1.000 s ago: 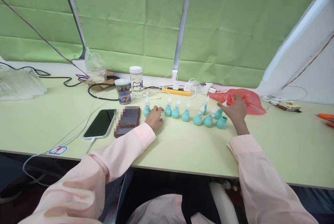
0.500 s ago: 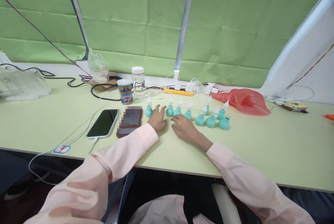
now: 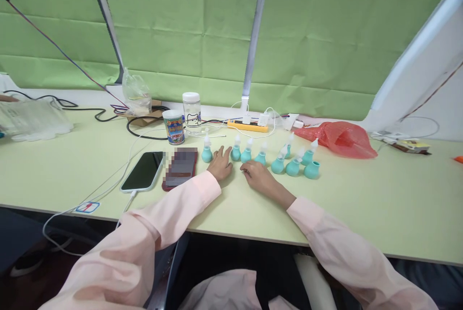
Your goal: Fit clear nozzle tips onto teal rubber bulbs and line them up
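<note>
My left hand (image 3: 220, 164) rests on the table with its fingers spread and holds nothing. It lies between a teal squeeze bulb with a clear nozzle tip (image 3: 207, 153) and another such bulb (image 3: 236, 152). My right hand (image 3: 263, 181) lies just right of it, fingers curled in, with no object visible in them. Several more tipped bulbs stand upright behind and to the right of this hand, among them one at the row's near part (image 3: 278, 165) and one beside it (image 3: 292, 167). At the right end a bulb without a tip (image 3: 311, 170) shows its open neck.
Left of my hands lie a red-cased phone (image 3: 181, 170) and a white-cased phone (image 3: 142, 171) on a cable. Behind stand a noodle cup (image 3: 175, 128), a clear jar (image 3: 191, 110) and a yellow power strip (image 3: 249, 127). A red plastic bag (image 3: 343, 140) lies back right. Another person's hand (image 3: 7, 99) touches clear plastic bags (image 3: 34, 119).
My right hand's fingers have curled in from a more stretched position. My left hand has stayed nearly still. Another person's hand has appeared at the far left edge.
</note>
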Demonstrator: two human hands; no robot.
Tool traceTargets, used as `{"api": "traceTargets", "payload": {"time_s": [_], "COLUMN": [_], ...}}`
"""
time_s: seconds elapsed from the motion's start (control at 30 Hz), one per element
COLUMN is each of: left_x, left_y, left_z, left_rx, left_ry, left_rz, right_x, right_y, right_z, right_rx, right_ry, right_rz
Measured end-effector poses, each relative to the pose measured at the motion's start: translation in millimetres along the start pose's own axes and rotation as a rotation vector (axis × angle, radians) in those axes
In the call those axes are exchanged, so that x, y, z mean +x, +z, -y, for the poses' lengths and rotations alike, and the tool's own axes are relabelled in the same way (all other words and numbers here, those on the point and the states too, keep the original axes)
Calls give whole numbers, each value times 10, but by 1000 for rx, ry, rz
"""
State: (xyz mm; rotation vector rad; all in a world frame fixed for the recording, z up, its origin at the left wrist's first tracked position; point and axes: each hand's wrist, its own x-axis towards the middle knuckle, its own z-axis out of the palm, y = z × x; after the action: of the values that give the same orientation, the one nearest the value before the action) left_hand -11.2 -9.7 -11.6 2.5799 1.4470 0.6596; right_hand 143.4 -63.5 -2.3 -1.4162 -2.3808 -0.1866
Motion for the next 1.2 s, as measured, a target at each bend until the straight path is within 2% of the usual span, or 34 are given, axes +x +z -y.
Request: {"api": "traceTargets", "payload": {"time_s": [0.23,0.3,0.43,0.53,0.63,0.83,1.03,1.2], "left_x": [23,31,117,228,308,303,252,239], "left_y": [7,16,57,98,136,141,24,-107], "left_z": [2,7,42,87,113,43,-65,-111], "left_rx": [-9,-12,-62,-103,-104,6,116,191], "left_ry": [7,-1,12,48,66,-70,-132,-165], "left_rz": [46,5,-157,-173,-135,-27,-38,8], "right_x": [-15,-15,-17,-21,-23,-19,-22,-30], "right_y": [2,8,31,42,41,33,31,34], "right_z": [6,3,0,13,32,42,29,12], "right_rx": [43,51,58,56,57,57,68,95], "right_ry": [0,1,0,3,-1,2,11,24], "right_rz": [-16,-21,-27,-32,-32,-36,-43,-50]}}
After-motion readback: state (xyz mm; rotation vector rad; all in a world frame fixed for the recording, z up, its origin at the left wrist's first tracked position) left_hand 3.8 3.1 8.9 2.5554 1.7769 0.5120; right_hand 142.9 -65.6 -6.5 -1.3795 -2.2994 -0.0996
